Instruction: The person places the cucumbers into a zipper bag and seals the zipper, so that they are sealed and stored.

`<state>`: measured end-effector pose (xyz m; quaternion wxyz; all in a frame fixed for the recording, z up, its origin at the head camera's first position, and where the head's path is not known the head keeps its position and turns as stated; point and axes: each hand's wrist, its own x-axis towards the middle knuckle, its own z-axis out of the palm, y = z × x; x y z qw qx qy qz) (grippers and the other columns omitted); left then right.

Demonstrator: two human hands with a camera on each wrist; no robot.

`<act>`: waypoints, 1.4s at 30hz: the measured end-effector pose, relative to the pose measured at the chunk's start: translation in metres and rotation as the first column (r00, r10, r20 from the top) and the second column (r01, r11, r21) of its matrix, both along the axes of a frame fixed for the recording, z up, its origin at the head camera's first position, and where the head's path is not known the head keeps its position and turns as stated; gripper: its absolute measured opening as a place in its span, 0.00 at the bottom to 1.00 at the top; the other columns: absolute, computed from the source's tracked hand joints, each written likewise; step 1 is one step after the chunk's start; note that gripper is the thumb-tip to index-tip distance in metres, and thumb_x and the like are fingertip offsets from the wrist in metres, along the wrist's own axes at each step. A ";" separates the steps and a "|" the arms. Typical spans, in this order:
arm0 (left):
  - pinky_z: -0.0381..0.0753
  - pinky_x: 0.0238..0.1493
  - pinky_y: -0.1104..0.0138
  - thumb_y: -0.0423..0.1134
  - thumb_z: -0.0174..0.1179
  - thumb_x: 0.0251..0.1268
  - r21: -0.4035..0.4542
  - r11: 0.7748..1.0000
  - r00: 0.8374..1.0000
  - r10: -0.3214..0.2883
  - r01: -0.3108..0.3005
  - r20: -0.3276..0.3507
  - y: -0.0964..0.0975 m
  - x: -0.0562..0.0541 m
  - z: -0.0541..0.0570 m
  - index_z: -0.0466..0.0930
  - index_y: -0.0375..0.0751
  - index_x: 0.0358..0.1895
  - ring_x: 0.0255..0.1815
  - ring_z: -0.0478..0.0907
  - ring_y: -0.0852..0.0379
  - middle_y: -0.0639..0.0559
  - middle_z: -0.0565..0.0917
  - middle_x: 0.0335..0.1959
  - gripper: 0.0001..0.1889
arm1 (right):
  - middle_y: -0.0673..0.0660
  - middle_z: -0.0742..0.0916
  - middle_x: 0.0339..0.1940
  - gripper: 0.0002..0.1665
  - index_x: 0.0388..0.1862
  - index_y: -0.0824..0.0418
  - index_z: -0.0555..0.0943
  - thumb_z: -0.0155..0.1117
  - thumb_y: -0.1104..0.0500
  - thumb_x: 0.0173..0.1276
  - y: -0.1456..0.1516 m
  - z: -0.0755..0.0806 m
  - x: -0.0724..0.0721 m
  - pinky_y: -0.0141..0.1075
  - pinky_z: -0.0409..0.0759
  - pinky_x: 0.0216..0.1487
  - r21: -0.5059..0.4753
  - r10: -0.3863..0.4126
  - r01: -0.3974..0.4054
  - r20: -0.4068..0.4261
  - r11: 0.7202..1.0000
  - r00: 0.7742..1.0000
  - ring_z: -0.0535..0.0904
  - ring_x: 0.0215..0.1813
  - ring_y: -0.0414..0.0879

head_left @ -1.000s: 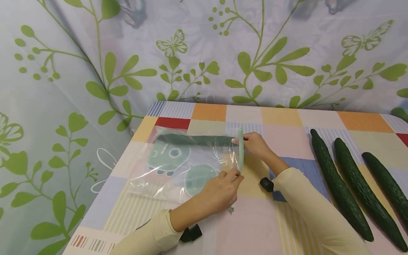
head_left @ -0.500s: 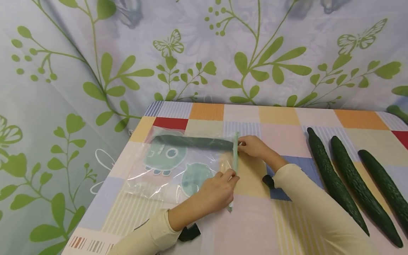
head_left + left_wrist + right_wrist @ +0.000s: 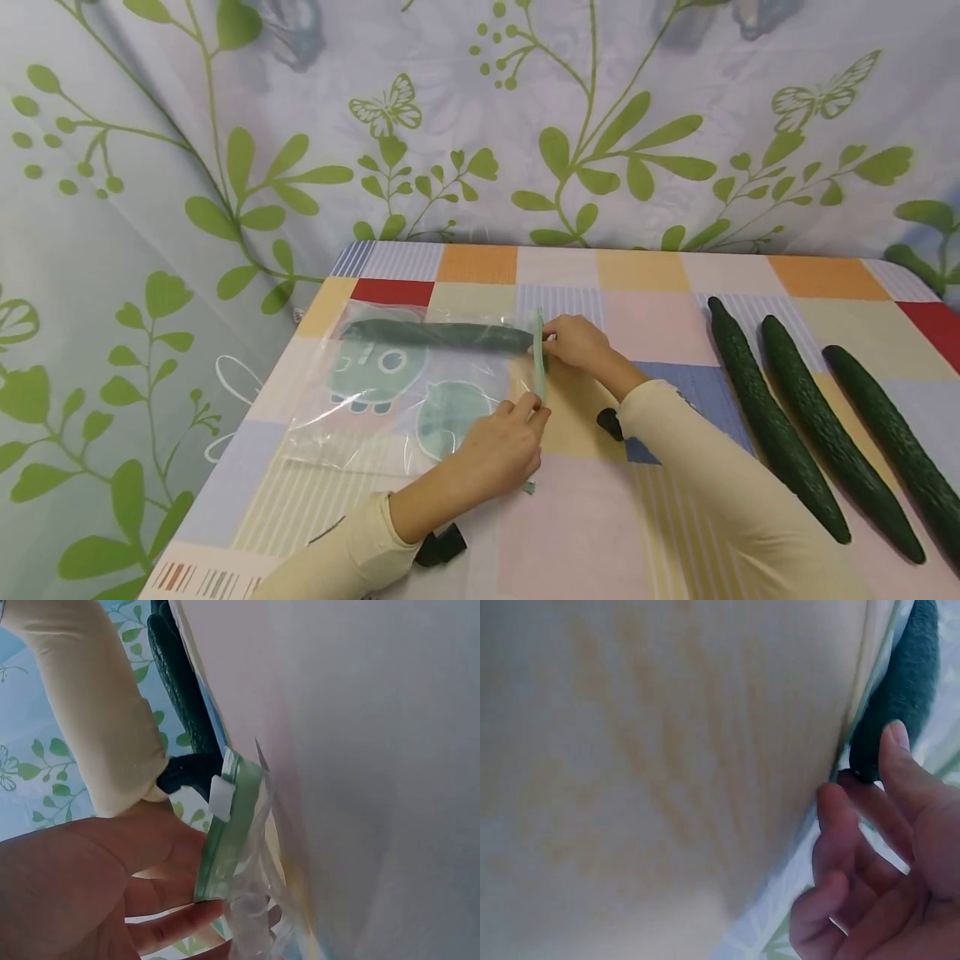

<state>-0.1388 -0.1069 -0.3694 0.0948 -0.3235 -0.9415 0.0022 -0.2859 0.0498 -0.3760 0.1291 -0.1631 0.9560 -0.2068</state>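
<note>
Cucumber (image 3: 442, 335) in clear zip bag (image 3: 345, 442), lying on patchwork-covered tabletop (image 3: 585, 517). Runs along the bag's far side, one end at the green strip (image 3: 539, 375) of the mouth. Left hand (image 3: 501, 445): pinching the strip partway along. Right hand (image 3: 579, 343): pinching the cucumber's end, thumb against its side. Judged firm, heavier than the film, apt to snap if bent; bumpy skin, probably decent grip unless damp. Best held around mid-length for lifting, pushed squarely from the end for sliding. Bag likely light, limp, slick; best held by the stiffer strip, clear of the white tab (image 3: 221, 797). Pale-green cartoon figures (image 3: 453, 417) on bag; no readable brand or writing.
</note>
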 end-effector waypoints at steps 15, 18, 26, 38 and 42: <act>0.74 0.20 0.70 0.53 0.60 0.56 -0.002 0.999 0.986 0.050 -0.051 0.158 0.006 0.003 0.001 0.71 0.41 0.56 0.41 0.74 0.52 0.50 0.70 0.52 0.28 | 0.62 0.82 0.42 0.42 0.66 0.70 0.60 0.60 0.47 0.61 0.100 0.026 0.094 0.43 0.76 0.37 0.022 0.042 -0.044 0.101 0.999 0.994 0.78 0.36 0.48; 0.74 0.20 0.70 0.53 0.60 0.56 0.000 0.999 0.986 0.042 -0.043 0.163 0.005 0.003 0.001 0.71 0.40 0.56 0.41 0.74 0.52 0.50 0.70 0.52 0.28 | 0.65 0.81 0.47 0.41 0.67 0.66 0.61 0.59 0.45 0.61 0.117 0.032 0.118 0.45 0.76 0.35 0.019 -0.031 0.030 0.054 0.999 0.998 0.79 0.40 0.53; 0.76 0.22 0.69 0.53 0.60 0.56 0.023 0.999 0.985 0.020 -0.025 0.172 0.002 0.002 0.003 0.71 0.39 0.57 0.42 0.75 0.51 0.49 0.70 0.52 0.29 | 0.75 0.75 0.51 0.48 0.67 0.69 0.59 0.54 0.36 0.61 0.175 0.040 0.165 0.56 0.72 0.35 0.145 -0.299 0.307 -0.080 0.940 0.951 0.75 0.45 0.67; 0.76 0.22 0.68 0.53 0.59 0.56 0.052 0.998 0.983 0.017 -0.027 0.181 0.000 0.002 0.003 0.70 0.39 0.58 0.44 0.74 0.51 0.49 0.69 0.53 0.29 | 0.87 0.63 0.55 0.66 0.64 0.83 0.50 0.48 0.25 0.54 0.213 0.012 0.169 0.63 0.68 0.42 0.309 -0.364 0.313 0.122 0.898 0.923 0.63 0.53 0.79; 0.75 0.22 0.69 0.53 0.59 0.56 0.047 0.999 0.985 0.012 -0.021 0.170 0.001 0.003 0.002 0.70 0.39 0.58 0.43 0.74 0.52 0.49 0.70 0.53 0.29 | 0.88 0.62 0.53 0.66 0.62 0.85 0.49 0.52 0.27 0.53 0.213 0.004 0.168 0.61 0.70 0.40 0.311 -0.382 0.329 0.126 0.891 0.916 0.65 0.51 0.79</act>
